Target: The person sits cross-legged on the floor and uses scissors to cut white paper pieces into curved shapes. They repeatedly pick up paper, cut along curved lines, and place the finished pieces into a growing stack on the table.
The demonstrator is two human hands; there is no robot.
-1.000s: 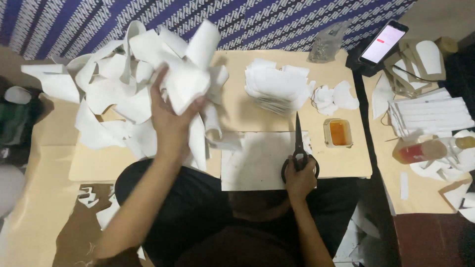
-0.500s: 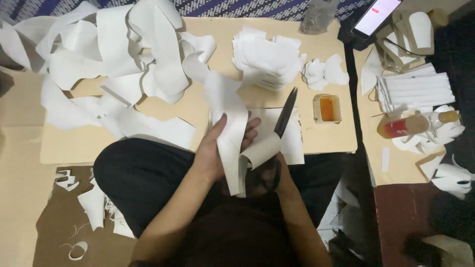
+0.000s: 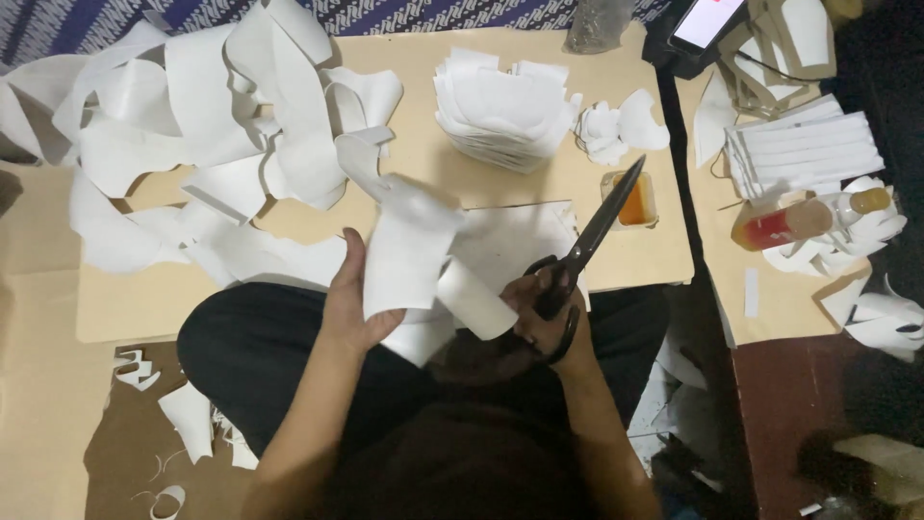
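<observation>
This is looking like a small home craft workshop: someone is sitting on the floor at a low board bench (image 3: 423, 164), with white offcuts (image 3: 192, 135) piling up, a stack of cut pieces (image 3: 500, 111) waiting, and black scissors (image 3: 577, 255) working.

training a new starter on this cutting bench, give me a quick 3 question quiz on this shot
1. True or false: the right hand holds the black scissors with the blades pointing away from the person.
2. What does the left hand grip?
A. a curled white sheet
B. the red bottle
C. the phone
3. What stands on the board beyond the scissor tips?

Key
1. True.
2. A, the white sheet.
3. A stack of cut white pieces.
</observation>
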